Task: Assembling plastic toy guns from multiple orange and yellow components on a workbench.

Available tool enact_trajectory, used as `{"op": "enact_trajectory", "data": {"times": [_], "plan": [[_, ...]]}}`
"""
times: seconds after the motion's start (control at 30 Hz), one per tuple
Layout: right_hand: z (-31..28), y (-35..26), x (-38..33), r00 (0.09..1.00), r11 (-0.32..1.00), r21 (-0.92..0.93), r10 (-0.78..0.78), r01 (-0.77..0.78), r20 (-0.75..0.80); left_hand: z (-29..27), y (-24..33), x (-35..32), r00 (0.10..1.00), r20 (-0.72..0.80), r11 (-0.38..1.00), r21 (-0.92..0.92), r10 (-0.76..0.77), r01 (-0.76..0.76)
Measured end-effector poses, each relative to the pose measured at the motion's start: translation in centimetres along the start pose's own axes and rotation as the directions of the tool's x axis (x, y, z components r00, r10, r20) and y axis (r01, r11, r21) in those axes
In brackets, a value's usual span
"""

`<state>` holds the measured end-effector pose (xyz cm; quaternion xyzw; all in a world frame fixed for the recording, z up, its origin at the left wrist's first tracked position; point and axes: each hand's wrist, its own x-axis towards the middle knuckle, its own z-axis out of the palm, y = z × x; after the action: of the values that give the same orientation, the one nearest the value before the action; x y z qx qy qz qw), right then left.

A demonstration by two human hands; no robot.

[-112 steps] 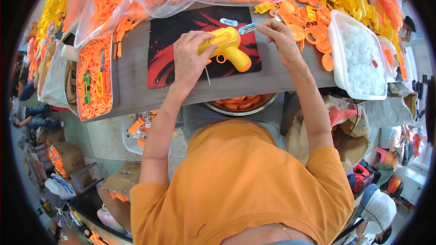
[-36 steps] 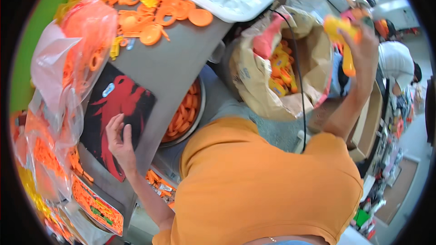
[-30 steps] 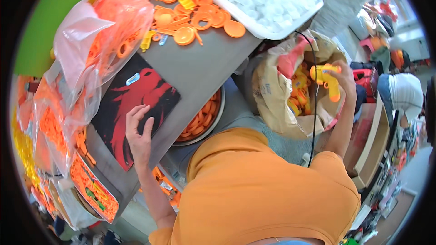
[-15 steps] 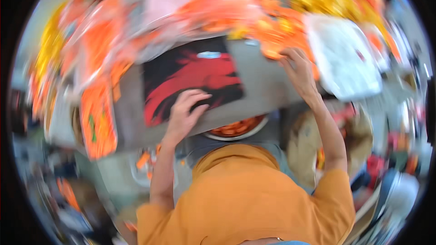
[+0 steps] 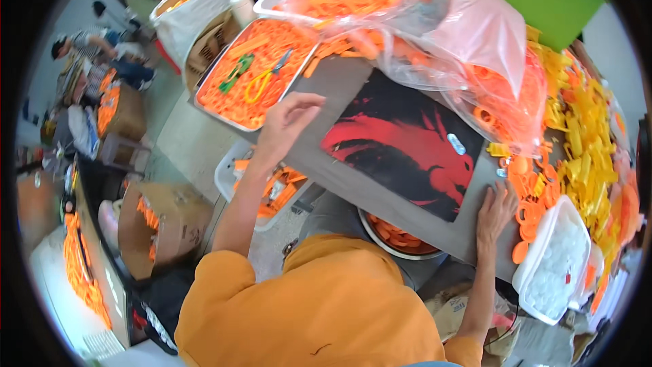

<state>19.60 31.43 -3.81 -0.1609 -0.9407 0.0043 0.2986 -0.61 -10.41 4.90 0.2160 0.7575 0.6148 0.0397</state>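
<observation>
My left hand (image 5: 293,122) is raised by the corner of a white tray (image 5: 201,98) heaped with orange plastic pieces. Its thumb and fingers are apart, with nothing between them. Yellow-handled scissors (image 5: 257,88) and a green-handled tool (image 5: 236,73) lie on that heap. My right hand (image 5: 497,212) rests on the grey table (image 5: 326,156), fingers spread, beside a pile of orange ring-ended pieces (image 5: 526,194). Between my hands lies a black and red mat (image 5: 401,143). On it sits a small clear, shiny item (image 5: 456,144); a similar one (image 5: 501,172) is by my right fingertips.
A white tub of clear bits (image 5: 553,265) stands at the right, near yellow parts (image 5: 584,143). Plastic bags of orange parts (image 5: 489,47) cover the far side. Below the table edge are a bowl of orange pieces (image 5: 394,234) and a bin (image 5: 227,180). People (image 5: 102,47) are far left.
My view has turned left. The left hand has gone from the mat to beside the tray. My right hand has left the orange pile's upper part and come down onto the table.
</observation>
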Motion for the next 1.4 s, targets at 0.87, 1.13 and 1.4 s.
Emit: {"op": "enact_trajectory", "data": {"times": [0.87,1.13,1.4], "plan": [[-1.9,2.6,5.9,0.964,0.944,0.262,0.237,-0.199,-0.122,18.2,-3.9,7.1,0.723,0.577,0.774,0.228,0.381,-0.590],[-2.5,17.3,18.0,0.825,0.794,-0.272,0.565,-0.544,-0.003,18.8,-3.6,7.3,0.741,0.597,0.809,0.246,0.307,-0.533],[0.2,28.6,16.3,0.698,0.632,-0.600,0.697,-0.491,0.163,18.5,-3.3,7.0,0.761,0.604,0.819,0.298,0.237,-0.491]]}}
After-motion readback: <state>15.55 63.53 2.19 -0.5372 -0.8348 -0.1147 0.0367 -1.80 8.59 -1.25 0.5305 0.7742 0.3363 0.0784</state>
